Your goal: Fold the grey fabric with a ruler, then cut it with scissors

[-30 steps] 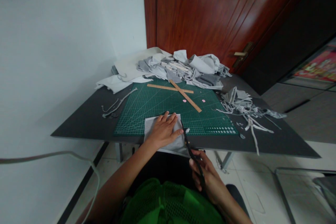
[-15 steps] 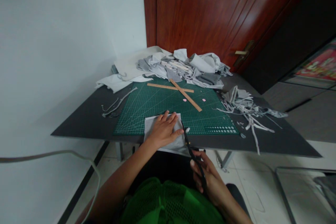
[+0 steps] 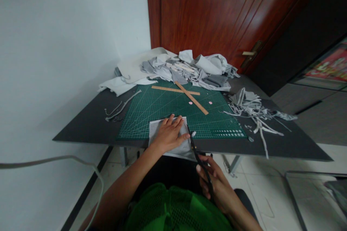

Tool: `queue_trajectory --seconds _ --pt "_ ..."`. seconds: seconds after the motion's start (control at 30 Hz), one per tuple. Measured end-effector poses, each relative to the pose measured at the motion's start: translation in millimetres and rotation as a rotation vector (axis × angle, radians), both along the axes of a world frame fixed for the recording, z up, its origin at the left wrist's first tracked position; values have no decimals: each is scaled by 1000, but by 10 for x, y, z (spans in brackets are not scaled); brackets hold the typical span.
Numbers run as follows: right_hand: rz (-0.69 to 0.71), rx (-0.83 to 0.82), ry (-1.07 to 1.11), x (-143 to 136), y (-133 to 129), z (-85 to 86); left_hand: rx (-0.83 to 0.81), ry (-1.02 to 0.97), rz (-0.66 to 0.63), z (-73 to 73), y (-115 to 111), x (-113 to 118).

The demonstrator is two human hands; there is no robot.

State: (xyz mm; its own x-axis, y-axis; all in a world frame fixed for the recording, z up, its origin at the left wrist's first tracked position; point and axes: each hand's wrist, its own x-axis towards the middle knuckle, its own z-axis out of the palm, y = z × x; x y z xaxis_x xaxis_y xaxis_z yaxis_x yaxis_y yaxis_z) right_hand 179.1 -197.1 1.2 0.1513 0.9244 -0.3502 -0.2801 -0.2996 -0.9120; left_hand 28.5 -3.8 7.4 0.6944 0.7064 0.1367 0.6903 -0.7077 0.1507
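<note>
A light grey piece of cloth lies at the front edge of the green cutting mat, its near part reaching past the table edge. My left hand rests flat on it, fingers stretched out and pressing it down. My right hand grips a pair of black scissors by the handles. The blades point away from me along the cloth's right edge. A small white scrap sits beside the blades. How far the blades are parted is hard to make out.
Two crossed wooden rulers lie on the mat near two small pink pieces. Heaped grey and white fabric fills the table's back. Cut strips pile at the right; thin strips lie left. A cable hangs at lower left.
Almost nothing differs. Both hands, the scissors and the cloth keep their places; the view has shifted very slightly.
</note>
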Motion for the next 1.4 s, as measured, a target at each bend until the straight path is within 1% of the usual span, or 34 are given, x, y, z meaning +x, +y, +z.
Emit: queue_trajectory --seconds 0.13,0.3,0.47,0.6,0.7,0.8,0.87,0.93,1.0,1.13,1.27,1.4 --pt "7 8 -8 5 -11 -39 6 -14 1 -4 -2 0" --pt "-25 26 -18 4 -38 -83 1 -1 -3 0 0 0" --pt "3 12 -3 20 -12 -85 3 -11 -5 -1 2 -1" --pt "9 -27 48 52 -4 -69 25 -25 23 1 -76 16" --pt "-5 -37 64 81 -107 -64 20 -5 39 43 -215 45" --pt "-14 -51 57 93 -283 -74 12 15 24 130 -358 71" --pt "-7 -56 40 87 -383 -94 12 18 11 192 -401 78" --pt "4 -50 20 74 -434 -122 29 3 -14 234 -380 74" --pt "5 -37 2 62 -429 -145 51 -13 -45 243 -303 59" --pt "12 -23 -11 47 -334 -146 67 -59 -104 165 -101 13" --pt "20 -16 -15 32 -279 -165 71 -118 -76 59 -11 1" --pt "-6 -21 -21 21 -294 -223 143 -93 -11 46 -38 49"
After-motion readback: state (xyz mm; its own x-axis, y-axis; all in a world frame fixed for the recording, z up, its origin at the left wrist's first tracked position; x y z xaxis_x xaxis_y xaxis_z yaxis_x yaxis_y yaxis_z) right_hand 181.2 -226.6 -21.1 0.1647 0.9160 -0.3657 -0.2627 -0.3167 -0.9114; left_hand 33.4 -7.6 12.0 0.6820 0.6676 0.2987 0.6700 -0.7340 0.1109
